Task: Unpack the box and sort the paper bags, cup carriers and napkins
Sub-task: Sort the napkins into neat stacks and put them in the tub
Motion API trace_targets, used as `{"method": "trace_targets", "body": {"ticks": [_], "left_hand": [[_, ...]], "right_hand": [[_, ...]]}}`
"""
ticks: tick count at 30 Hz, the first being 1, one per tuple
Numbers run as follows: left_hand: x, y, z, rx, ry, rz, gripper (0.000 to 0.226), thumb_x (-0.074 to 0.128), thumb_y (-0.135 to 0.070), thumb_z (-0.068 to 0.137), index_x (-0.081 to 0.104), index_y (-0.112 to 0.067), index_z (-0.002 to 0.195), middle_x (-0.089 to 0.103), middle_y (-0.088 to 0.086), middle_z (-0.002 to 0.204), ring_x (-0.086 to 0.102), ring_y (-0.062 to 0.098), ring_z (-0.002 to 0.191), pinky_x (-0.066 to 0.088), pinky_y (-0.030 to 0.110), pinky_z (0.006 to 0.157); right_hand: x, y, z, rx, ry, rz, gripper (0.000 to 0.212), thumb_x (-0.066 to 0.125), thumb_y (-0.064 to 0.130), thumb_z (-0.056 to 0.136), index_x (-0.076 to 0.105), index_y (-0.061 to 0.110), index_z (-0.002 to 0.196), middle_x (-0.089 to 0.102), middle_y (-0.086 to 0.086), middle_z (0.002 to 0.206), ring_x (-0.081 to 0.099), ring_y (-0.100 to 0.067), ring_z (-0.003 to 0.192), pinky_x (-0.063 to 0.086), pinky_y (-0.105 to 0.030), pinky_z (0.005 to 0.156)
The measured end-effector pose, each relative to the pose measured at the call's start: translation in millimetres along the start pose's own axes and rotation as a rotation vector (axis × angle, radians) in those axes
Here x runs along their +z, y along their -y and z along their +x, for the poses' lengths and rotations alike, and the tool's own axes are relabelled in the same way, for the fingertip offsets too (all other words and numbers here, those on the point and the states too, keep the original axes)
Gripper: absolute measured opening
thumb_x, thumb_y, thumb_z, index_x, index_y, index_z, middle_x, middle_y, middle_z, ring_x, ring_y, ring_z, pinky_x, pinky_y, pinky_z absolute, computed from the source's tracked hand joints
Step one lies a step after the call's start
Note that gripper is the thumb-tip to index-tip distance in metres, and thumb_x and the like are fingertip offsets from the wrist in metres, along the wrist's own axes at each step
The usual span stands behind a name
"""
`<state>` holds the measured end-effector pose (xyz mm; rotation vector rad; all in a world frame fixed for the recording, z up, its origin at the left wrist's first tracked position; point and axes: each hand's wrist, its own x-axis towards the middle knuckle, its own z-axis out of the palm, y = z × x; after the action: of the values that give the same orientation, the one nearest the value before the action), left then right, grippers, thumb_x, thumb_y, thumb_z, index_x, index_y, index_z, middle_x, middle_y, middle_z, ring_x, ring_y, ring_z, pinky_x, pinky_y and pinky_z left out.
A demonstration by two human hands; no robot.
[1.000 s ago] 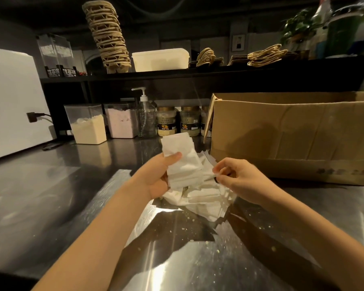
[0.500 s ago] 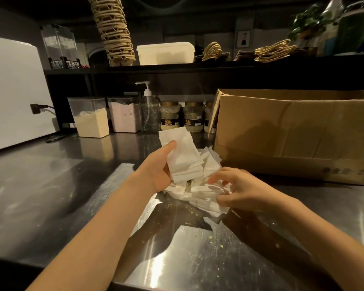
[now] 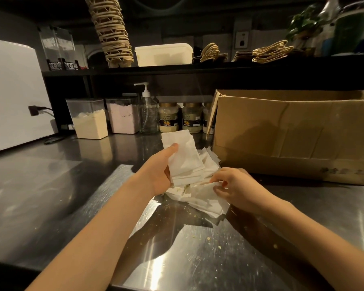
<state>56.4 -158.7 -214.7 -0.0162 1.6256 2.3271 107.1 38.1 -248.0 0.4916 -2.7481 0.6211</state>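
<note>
A head-worn view looks down at two bare arms over a steel counter (image 3: 51, 185). The sorting looks well along. A tall stack of pulp cup carriers (image 3: 111, 32) stands on the dark shelf (image 3: 198, 68), upper left of centre. Brown paper bags (image 3: 269, 52) with twisted handles lie flat on the same shelf toward the upper right. Napkins appear to be what is left.

At the centre of the frame the left hand (image 3: 160, 175) holds a stack of white napkins (image 3: 183, 158) upright, thumb pressed across its front, fingers hidden behind. Just below and to the right of it, loose napkins (image 3: 206, 203) lie in a messy heap on the counter. The right hand (image 3: 237, 190) rests on that heap, fingers curled, pinching the edge of one napkin close to the bottom of the held stack.

The open cardboard box (image 3: 292, 133) sits at the right, just behind the heap. Its inside is hidden, so whether anything remains in it cannot be told.
</note>
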Motion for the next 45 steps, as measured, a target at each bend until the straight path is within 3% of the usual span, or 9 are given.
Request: {"method": "trace_targets", "body": {"ticks": [7, 13, 18, 21, 25, 30, 34, 40, 45], "left_hand": [[0, -3, -3, 0.024, -0.027, -0.061, 0.033, 0.054, -0.033, 0.098, 0.053, -0.020, 0.128, 0.067, 0.010, 0.114, 0.066, 0.030, 0.093, 0.055, 0.043, 0.065], [0, -8, -6, 0.077, -0.048, -0.157, 0.024, 0.051, -0.033, 0.100, 0.053, -0.019, 0.120, 0.067, 0.010, 0.104, 0.065, 0.028, 0.090, 0.053, 0.043, 0.066], [3, -4, -10, 0.072, 0.008, -0.017, 0.031, 0.049, -0.033, 0.100, 0.051, -0.020, 0.128, 0.067, 0.009, 0.111, 0.064, 0.029, 0.097, 0.054, 0.046, 0.073], [9, 1, -14, 0.035, 0.147, 0.116, 0.032, 0.050, -0.031, 0.099, 0.056, -0.019, 0.128, 0.071, 0.008, 0.108, 0.068, 0.026, 0.096, 0.056, 0.046, 0.080], [15, 7, -18, -0.004, 0.336, 0.239, 0.036, 0.048, -0.031, 0.098, 0.057, -0.019, 0.131, 0.070, 0.009, 0.113, 0.070, 0.023, 0.097, 0.059, 0.044, 0.082], [17, 11, -19, -0.064, 0.378, 0.225, 0.046, 0.050, -0.043, 0.090, 0.057, -0.022, 0.130, 0.069, 0.008, 0.120, 0.067, 0.026, 0.107, 0.053, 0.046, 0.093], [18, 11, -19, -0.082, 0.437, 0.238, 0.050, 0.041, -0.056, 0.092, 0.055, -0.025, 0.129, 0.067, 0.008, 0.124, 0.064, 0.029, 0.115, 0.050, 0.050, 0.098], [15, 13, -17, -0.027, 0.425, 0.299, 0.028, 0.054, -0.029, 0.096, 0.057, -0.021, 0.123, 0.072, 0.009, 0.109, 0.070, 0.028, 0.099, 0.056, 0.049, 0.087], [15, 13, -18, -0.027, 0.506, 0.309, 0.041, 0.062, -0.025, 0.087, 0.054, -0.022, 0.128, 0.067, 0.012, 0.116, 0.066, 0.032, 0.109, 0.054, 0.054, 0.090]], "right_hand": [[-22, 15, -3, 0.068, -0.212, 0.205, 0.011, 0.055, 0.020, 0.093, 0.064, 0.015, 0.090, 0.063, 0.003, 0.082, 0.057, -0.006, 0.070, 0.042, -0.011, 0.054], [-38, 22, -3, 0.235, -0.339, 0.650, 0.015, 0.054, 0.016, 0.095, 0.066, 0.009, 0.090, 0.064, -0.002, 0.080, 0.053, -0.010, 0.066, 0.041, -0.014, 0.054], [-47, 31, -6, 0.398, -0.237, 1.067, 0.022, 0.057, 0.017, 0.094, 0.069, 0.014, 0.075, 0.056, -0.009, 0.072, 0.041, -0.021, 0.065, 0.042, -0.030, 0.066], [-48, 36, -10, 0.368, -0.122, 1.076, 0.020, 0.057, 0.019, 0.093, 0.068, 0.013, 0.078, 0.054, 0.000, 0.057, 0.036, -0.011, 0.047, 0.035, -0.020, 0.052], [-43, 36, -10, 0.381, -0.079, 1.025, 0.017, 0.059, 0.025, 0.092, 0.070, 0.013, 0.086, 0.062, -0.004, 0.070, 0.036, -0.012, 0.048, 0.034, -0.021, 0.050], [-38, 35, -7, 0.410, -0.147, 0.969, 0.017, 0.059, 0.024, 0.093, 0.067, 0.009, 0.091, 0.059, -0.001, 0.061, 0.042, -0.009, 0.043, 0.039, -0.021, 0.045], [-35, 34, -4, 0.395, -0.195, 0.885, 0.019, 0.060, 0.023, 0.091, 0.066, 0.006, 0.097, 0.063, -0.007, 0.070, 0.048, -0.010, 0.042, 0.042, -0.021, 0.042], [-38, 35, -3, 0.382, -0.185, 0.973, 0.021, 0.067, 0.020, 0.087, 0.063, 0.009, 0.104, 0.064, -0.012, 0.079, 0.056, -0.013, 0.049, 0.046, -0.021, 0.045], [-36, 32, -3, 0.392, -0.209, 0.914, 0.024, 0.069, 0.006, 0.084, 0.063, 0.006, 0.107, 0.068, -0.012, 0.092, 0.060, -0.013, 0.056, 0.047, -0.021, 0.048]]}}
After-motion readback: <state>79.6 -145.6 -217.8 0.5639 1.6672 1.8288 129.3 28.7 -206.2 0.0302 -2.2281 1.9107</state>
